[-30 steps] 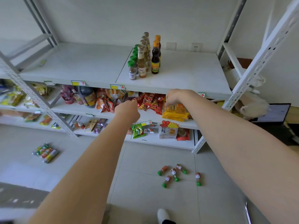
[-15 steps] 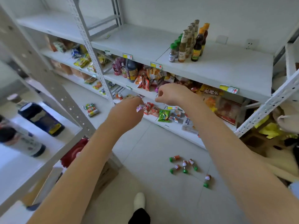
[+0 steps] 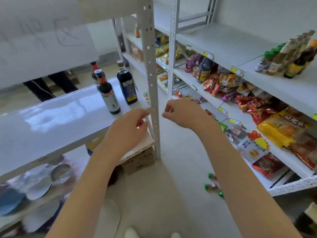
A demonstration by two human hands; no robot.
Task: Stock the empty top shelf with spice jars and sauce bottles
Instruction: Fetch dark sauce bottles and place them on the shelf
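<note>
Two tall dark sauce bottles, one with a red cap and one with a blue label, stand on a white shelf at the left. My left hand hovers just right of them by the shelf's corner post, fingers loosely curled and holding nothing. My right hand hangs on the other side of the post, also loosely curled and holding nothing. On the right rack's top shelf stands a row of sauce bottles and green-capped spice jars. Several small spice jars lie on the floor.
The right rack's lower shelves hold snack packets and a dark jug. A cardboard box sits on the floor under the left shelf. Another person's dark trouser legs show behind the left shelf. A further dark bottle stands behind.
My view has swung left from the right rack to the left shelf with the dark bottles. Both hands have come away from the snack shelf and now hang by the corner post.
</note>
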